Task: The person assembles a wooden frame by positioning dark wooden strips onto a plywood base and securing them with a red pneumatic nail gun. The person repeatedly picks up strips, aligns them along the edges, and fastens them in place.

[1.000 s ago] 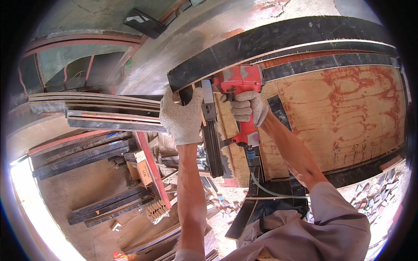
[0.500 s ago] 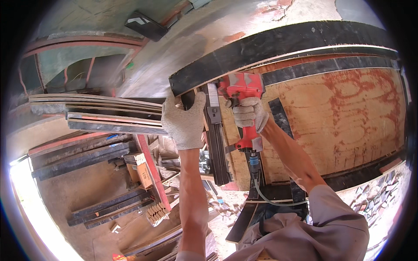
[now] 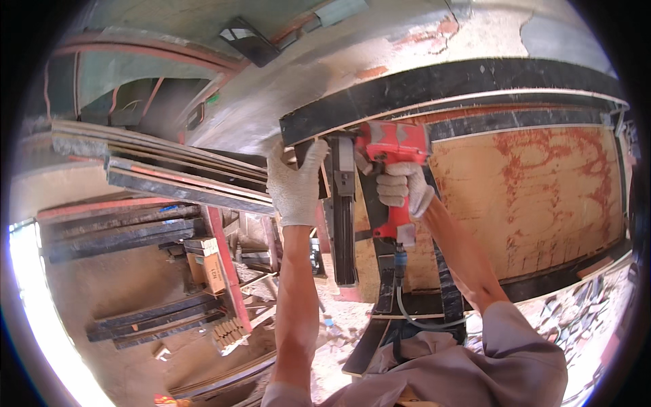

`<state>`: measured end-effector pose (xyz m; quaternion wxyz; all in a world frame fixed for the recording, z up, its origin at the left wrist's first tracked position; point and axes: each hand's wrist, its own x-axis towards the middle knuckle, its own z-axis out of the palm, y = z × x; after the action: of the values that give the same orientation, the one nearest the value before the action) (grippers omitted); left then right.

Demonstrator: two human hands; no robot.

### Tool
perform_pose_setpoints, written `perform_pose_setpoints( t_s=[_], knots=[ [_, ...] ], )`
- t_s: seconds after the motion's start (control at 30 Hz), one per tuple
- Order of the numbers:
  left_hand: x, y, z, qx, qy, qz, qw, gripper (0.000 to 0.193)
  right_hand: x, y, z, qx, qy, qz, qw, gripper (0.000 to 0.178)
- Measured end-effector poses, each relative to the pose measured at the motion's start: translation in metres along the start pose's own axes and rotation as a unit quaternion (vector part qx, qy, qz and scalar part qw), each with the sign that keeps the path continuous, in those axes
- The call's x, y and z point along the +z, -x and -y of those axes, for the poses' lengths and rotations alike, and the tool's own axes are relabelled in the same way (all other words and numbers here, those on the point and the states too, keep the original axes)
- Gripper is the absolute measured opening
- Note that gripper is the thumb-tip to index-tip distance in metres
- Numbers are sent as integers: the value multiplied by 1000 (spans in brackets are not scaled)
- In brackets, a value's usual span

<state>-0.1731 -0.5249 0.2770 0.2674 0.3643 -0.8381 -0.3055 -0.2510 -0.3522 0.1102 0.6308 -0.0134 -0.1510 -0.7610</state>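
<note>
My right hand (image 3: 405, 187), in a pale knit glove, is wrapped round the handle of a red nail gun (image 3: 395, 140). Its long dark magazine (image 3: 344, 237) points toward me, and a thin air hose (image 3: 401, 305) runs from the handle's base. The gun's nose is up against the near edge of a long black-faced board (image 3: 447, 83). My left hand (image 3: 296, 186), gloved too, grips at that board's left end, thumb and fingers on either side of a short dark piece under it. The fingertips are partly hidden. A reddish-stained plywood panel (image 3: 542, 197) lies right of the gun.
Stacked black-edged boards (image 3: 183, 180) jut out left of my left hand. Below them stand a red post (image 3: 227, 268) and a cardboard box (image 3: 211, 271). More boards (image 3: 156, 315) lie on the floor at lower left. Scraps (image 3: 563, 305) litter the ground at lower right.
The view has shifted and tilted, so the boards and both hands sit slightly further right and lower in the picture. Both hands keep their grips, and the nail gun remains by the black-faced board.
</note>
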Motion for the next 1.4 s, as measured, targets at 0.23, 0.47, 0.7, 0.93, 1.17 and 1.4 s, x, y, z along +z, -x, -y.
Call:
perform_pose_setpoints(
  t_s=[0.23, 0.47, 0.7, 0.93, 1.17, 1.4],
  knots=[
    [-5, -31, 49, -272, 266, 125, 916, 83, 111, 50, -12, -2, 344, -227, 911, 34],
    [30, -33, 55, -192, 185, 38, 963, 79, 255, -9, -37, 6, 565, -369, 737, 20],
    [24, -28, 20, -179, 87, 65, 978, 75, 296, -91, -40, 70, 686, -423, 588, 18],
    [24, -32, 25, -175, 89, 85, 977, 73, 298, -116, -37, 116, 682, -442, 571, 11],
    [19, -32, 19, -168, 75, 99, 978, 70, 308, -117, -48, 139, 718, -450, 512, 12],
    [18, -33, 23, -154, 57, 110, 980, 68, 311, -112, -39, 144, 715, -442, 522, 16]
  ],
)
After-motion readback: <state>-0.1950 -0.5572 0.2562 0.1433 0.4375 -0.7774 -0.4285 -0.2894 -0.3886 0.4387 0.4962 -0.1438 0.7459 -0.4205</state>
